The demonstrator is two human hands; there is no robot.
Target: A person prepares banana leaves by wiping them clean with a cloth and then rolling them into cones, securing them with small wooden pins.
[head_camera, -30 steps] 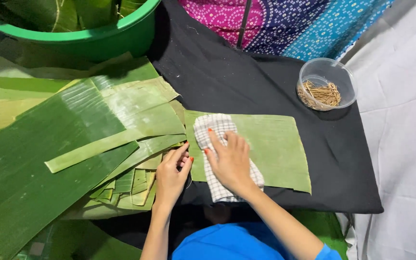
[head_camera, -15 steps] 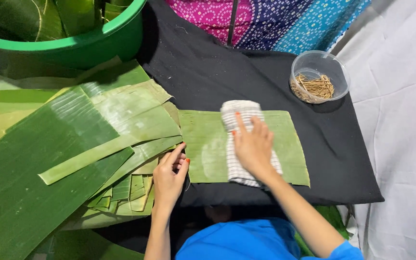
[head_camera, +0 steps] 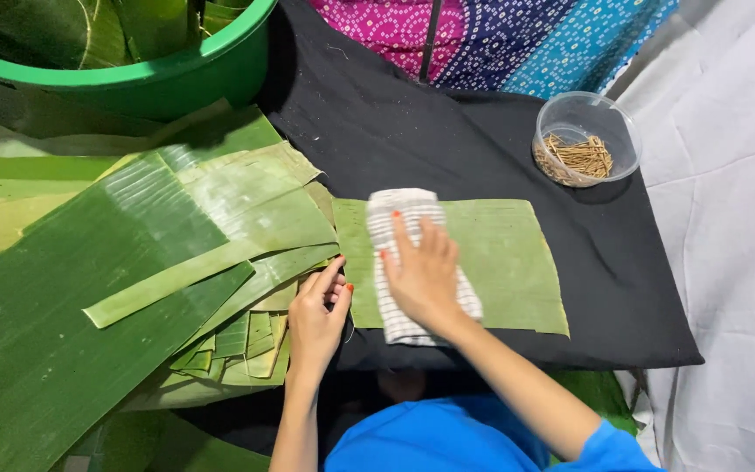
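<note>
A rectangular banana leaf piece [head_camera: 509,258] lies flat on a black cloth [head_camera: 395,131]. My right hand [head_camera: 423,273] presses a folded white checked cloth [head_camera: 399,214] flat on the left part of this leaf. My left hand [head_camera: 318,315] rests at the leaf's left edge, fingers curled on the edge, beside a pile of cut leaf strips [head_camera: 246,341].
A big stack of banana leaves [head_camera: 89,280] covers the left side. A green tub [head_camera: 176,74] with more leaves stands at the top left. A clear round container of small sticks [head_camera: 583,140] sits at the back right. Patterned fabric [head_camera: 500,35] lies behind, white sheeting [head_camera: 736,218] to the right.
My right hand slid the checked cloth across the leaf, away from me and slightly rightward. My left hand stayed at the leaf's left edge.
</note>
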